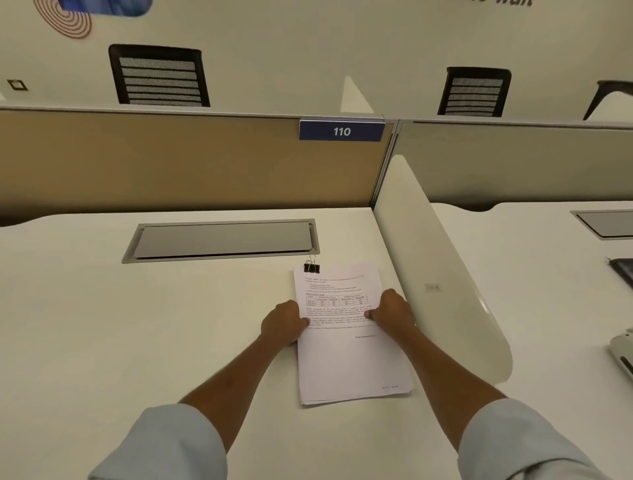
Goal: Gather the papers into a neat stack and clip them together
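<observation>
Both hands, the left hand [286,322] and right hand [390,312], pinch the side edges of the papers [349,356] on the table [137,325], a binder clip [311,267] biting the stack's far-left corner.

A blue sign [342,131] clipped to the top edge of the tan partition [154,161] reads "110" in white numerals. On the wall [308,51] at the top right, the lower part of dark lettering [493,2] is cut off by the frame edge and cannot be read with certainty. The top sheet of the papers [349,359] carries printed paragraphs, a small table and a short line near its lower right, all too small and blurred to read. No other text, brand or number is legible.
</observation>
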